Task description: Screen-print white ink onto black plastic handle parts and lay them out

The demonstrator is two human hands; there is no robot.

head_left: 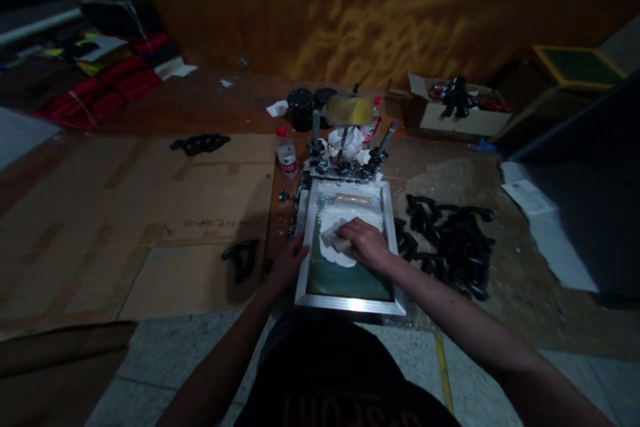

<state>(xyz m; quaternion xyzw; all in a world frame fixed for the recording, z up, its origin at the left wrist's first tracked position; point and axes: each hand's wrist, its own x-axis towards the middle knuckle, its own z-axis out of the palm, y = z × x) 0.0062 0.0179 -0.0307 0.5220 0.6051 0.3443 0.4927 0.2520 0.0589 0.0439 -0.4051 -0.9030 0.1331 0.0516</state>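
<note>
The right hand (367,242) is closed over a small squeegee (336,239), fingers wrapped across its top and pressing its edge down onto the mesh of a silver-framed printing screen (350,303) that lies flat on the table. Under and just ahead of that grip spreads a patch of white ink (340,217); nearer the body than the grip the mesh shows bare and dark green. The left hand (287,265) lies against the frame's left rail, fingers curled loosely on the edge — steadying it, it seems, more than gripping, though the dim light hides how firmly they press. Beyond the squeegee, at the frame's far end, stands the ink-smeared hinge clamp (345,163) that holds the screen, and past it a water bottle (287,155) with a red cap. To the right of the working hand lies a heap of black pieces (453,243); to the left of the steadying hand one such black piece (241,257) rests alone on sheets of cardboard (150,227). By the look of it the step in hand is the stroke itself, ink being drawn across the mesh. The next move probably calls for even downward pressure and a steady pull — with the frame kept from shifting under the left hand.
</note>
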